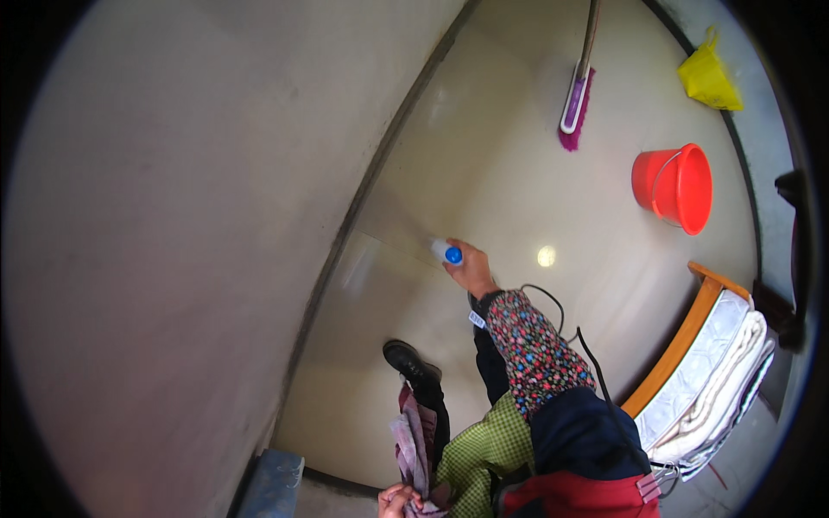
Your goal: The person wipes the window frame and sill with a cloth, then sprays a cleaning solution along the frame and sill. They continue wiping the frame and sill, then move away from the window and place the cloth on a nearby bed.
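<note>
My right hand (471,269), in a floral sleeve cuff, is stretched out over the floor. It grips a whitish plastic bottle with a round blue cap (453,255); the bottle's far end is blurred. At the bottom edge my left hand (398,501) clutches a pinkish-mauve cloth (414,440). The cloth hangs down beside my leg, near a black shoe (405,358). Part of the left hand is cut off by the frame.
A pale wall (194,226) with a dark skirting strip runs along the left. To the right stand a red bucket (660,184) and a bed with a wooden frame (677,349). A purple-headed broom (575,107) and a yellow bag (709,74) are farther off. A black cable (599,366) hangs by my arm.
</note>
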Motion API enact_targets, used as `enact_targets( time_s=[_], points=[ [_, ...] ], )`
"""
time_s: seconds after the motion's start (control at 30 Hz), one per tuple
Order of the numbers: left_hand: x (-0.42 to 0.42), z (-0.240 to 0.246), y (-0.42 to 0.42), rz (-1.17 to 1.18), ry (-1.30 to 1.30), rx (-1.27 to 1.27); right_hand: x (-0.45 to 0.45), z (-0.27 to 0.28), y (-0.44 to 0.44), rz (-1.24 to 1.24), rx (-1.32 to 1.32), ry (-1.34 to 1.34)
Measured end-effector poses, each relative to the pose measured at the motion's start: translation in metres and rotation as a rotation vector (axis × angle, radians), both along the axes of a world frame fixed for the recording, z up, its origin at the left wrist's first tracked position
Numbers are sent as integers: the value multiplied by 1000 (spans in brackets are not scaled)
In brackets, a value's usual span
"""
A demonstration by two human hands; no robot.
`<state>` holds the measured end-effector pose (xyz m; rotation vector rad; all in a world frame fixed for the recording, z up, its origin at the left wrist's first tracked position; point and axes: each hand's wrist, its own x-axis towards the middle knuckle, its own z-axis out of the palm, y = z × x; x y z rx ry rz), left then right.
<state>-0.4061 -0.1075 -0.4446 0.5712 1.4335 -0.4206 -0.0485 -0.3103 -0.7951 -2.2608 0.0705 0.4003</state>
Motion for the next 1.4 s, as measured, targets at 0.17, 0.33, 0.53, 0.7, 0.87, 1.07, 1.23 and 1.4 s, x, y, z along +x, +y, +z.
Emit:
enact_targets(
  time_s=[0.17, 0.33, 0.53, 0.7, 0.87, 1.07, 1.23, 1.4],
  points=[
    [78, -7, -1, -1042, -380, 579, -22, 136, -18, -14, 30, 143],
    [173, 20, -20, -1278, -340, 640, -22, 308, -53, 218, 222, 134],
    [243, 121, -55, -1406, -887, 890, 3, 493, -71, 776, 360, -74],
    [284, 181, -67, -1380, -1094, 659, 28, 594, -68, 915, 413, -238],
    [307, 235, -84, -1184, -1162, 401, 51, 664, -81, 979, 302, -386],
    [319, 266, -110, -1150, -1083, 475, 71, 726, -96, 778, 227, -369],
    [316, 253, -90, -996, -1070, 276, 89, 779, -106, 493, 355, -496],
    [330, 241, -67, -505, -1236, -226, 98, 810, -78, 449, 335, -529]
  ],
)
